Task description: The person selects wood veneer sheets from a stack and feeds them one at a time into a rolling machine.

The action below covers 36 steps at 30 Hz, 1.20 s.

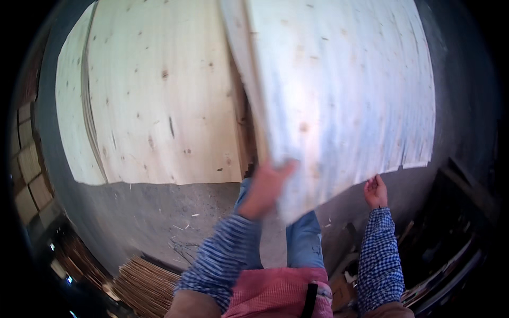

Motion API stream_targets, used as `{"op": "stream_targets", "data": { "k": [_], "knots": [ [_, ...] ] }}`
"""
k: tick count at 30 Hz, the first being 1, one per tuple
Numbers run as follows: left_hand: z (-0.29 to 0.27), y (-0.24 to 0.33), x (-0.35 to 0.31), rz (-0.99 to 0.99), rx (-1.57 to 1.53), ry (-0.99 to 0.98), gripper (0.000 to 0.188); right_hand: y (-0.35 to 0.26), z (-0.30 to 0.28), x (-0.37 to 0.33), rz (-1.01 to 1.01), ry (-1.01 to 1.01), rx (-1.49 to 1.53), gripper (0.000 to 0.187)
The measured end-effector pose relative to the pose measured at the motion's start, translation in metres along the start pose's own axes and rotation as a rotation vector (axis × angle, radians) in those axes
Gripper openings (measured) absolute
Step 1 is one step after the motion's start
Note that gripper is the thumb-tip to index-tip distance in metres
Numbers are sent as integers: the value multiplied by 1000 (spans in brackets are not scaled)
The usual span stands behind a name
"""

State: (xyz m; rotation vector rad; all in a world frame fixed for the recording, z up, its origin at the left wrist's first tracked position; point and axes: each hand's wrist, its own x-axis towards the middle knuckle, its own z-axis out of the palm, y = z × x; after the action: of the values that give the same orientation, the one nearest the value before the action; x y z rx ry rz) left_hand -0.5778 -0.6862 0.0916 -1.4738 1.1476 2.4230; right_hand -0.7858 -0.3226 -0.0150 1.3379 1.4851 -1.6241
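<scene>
A large pale wood veneer sheet (344, 95) with small knots fills the right half of the view, its near left corner raised toward me. My left hand (268, 185), smeared by motion, grips its left edge near that corner, thumb on top. Under the sheet's near edge, further right, my right hand (376, 192) has its fingers curled up against the edge, pinching it. More knotty veneer (164, 100) lies flat on the left, with a narrower strip of veneer (74, 106) along its far left side. A dark gap parts it from the raised sheet.
Stacked wooden blocks (31, 161) stand at the left rim. A bundle of thin brown sheets (146, 286) lies at the lower left. Scraps litter the grey floor (196, 209) before my legs. Dark boards and clutter (450, 254) fill the lower right.
</scene>
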Motion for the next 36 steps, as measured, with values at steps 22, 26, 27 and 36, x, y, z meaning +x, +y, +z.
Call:
{"op": "stream_targets", "data": {
  "k": [22,26,27,36],
  "knots": [
    [95,-70,-75,-161,-286,-152,44,-45,-14,-17,-58,-181,-24,43],
    [83,-61,-55,-96,50,-173,28,-47,-28,-16,-34,-300,-43,40],
    [71,-58,-39,-66,125,-127,26,-44,-27,-11,-54,-191,-45,38],
    [-40,-52,130,187,99,466,38,30,1,23,-4,63,-335,25]
  ]
}}
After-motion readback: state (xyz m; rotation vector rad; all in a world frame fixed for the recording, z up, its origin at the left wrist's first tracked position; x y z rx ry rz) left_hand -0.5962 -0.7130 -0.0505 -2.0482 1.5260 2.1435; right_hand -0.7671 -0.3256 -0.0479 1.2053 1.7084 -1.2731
